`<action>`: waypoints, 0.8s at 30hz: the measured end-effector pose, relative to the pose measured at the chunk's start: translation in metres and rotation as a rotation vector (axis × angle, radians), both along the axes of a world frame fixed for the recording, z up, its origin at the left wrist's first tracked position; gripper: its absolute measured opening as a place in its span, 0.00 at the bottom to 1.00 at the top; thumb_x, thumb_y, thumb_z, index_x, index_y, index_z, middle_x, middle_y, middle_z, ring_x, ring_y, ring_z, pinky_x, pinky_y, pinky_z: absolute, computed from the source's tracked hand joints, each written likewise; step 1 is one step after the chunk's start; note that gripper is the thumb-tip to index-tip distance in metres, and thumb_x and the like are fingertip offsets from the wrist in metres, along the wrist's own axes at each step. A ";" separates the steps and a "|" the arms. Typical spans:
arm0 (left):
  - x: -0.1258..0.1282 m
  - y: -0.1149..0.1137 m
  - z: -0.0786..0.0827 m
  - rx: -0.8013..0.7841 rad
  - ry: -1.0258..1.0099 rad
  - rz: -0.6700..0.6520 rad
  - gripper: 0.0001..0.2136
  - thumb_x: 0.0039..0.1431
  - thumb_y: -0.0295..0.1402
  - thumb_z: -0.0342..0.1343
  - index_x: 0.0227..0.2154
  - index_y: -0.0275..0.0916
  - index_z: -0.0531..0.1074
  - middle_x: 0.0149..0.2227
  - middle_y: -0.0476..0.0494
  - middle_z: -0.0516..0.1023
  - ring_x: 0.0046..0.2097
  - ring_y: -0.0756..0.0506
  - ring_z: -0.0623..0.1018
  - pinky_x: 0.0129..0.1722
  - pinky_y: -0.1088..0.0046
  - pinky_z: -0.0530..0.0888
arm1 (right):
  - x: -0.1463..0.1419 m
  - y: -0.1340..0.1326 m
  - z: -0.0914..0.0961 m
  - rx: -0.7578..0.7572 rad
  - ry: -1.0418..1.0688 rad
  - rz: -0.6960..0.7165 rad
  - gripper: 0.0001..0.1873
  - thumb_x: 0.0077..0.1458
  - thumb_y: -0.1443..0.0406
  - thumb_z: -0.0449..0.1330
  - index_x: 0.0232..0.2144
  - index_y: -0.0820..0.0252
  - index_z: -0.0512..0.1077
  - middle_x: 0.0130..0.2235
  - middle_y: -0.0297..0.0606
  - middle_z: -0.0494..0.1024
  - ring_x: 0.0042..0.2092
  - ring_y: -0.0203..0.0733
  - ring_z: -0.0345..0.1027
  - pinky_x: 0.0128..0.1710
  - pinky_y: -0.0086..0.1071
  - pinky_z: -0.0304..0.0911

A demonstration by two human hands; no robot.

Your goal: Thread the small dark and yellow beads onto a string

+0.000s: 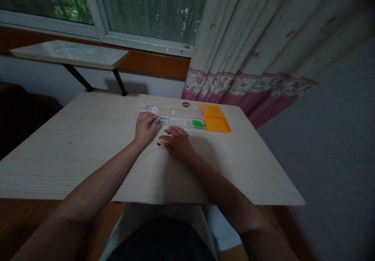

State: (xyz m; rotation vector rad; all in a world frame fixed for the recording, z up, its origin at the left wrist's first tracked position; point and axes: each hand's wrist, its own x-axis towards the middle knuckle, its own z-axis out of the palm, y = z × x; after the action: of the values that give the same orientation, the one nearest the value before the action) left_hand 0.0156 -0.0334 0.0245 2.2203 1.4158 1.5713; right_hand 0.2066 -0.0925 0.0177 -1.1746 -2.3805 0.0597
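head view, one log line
left hand at blue pieces; right hand at loose pieces; green pieces in clear tray; orange case beside tray

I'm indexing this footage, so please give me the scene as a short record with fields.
Left hand: over the near-left part of the clear tray, at blue pieces; grip unclear
Right hand: in front of the tray, by small yellow and brown pieces; grip unclear
Green pieces: in the tray's near-right compartment
Orange container: at the tray's right end
Surface: pale table
Behind table: window, curtain
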 end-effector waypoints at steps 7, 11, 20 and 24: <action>0.000 0.001 -0.001 0.019 0.003 -0.002 0.08 0.63 0.38 0.55 0.34 0.43 0.77 0.34 0.45 0.76 0.42 0.44 0.72 0.46 0.63 0.67 | 0.004 0.000 -0.003 0.008 -0.037 -0.002 0.15 0.61 0.62 0.55 0.49 0.48 0.75 0.57 0.39 0.70 0.63 0.50 0.53 0.65 0.51 0.42; -0.001 0.000 0.000 0.021 -0.009 -0.012 0.08 0.63 0.38 0.55 0.34 0.43 0.78 0.34 0.45 0.76 0.42 0.43 0.72 0.46 0.63 0.68 | 0.011 0.003 -0.002 -0.007 0.007 -0.029 0.14 0.59 0.64 0.57 0.46 0.50 0.77 0.57 0.39 0.71 0.62 0.49 0.55 0.64 0.50 0.45; -0.002 0.000 0.001 0.015 -0.017 -0.004 0.09 0.62 0.39 0.55 0.33 0.42 0.78 0.34 0.45 0.77 0.41 0.43 0.73 0.45 0.63 0.68 | 0.032 0.014 0.002 -0.023 0.178 -0.079 0.12 0.55 0.68 0.58 0.40 0.54 0.78 0.51 0.42 0.75 0.55 0.47 0.63 0.57 0.45 0.56; -0.001 0.000 0.001 0.019 -0.024 -0.012 0.08 0.62 0.38 0.55 0.33 0.42 0.77 0.34 0.44 0.76 0.41 0.43 0.73 0.44 0.63 0.68 | 0.038 0.021 0.000 -0.016 0.201 -0.101 0.12 0.54 0.68 0.59 0.40 0.54 0.79 0.48 0.42 0.76 0.53 0.47 0.65 0.55 0.44 0.58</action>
State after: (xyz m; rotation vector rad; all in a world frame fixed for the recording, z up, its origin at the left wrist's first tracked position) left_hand 0.0144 -0.0330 0.0252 2.2089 1.3848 1.6086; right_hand 0.2449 -0.0720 0.0178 -1.2335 -2.1477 0.1558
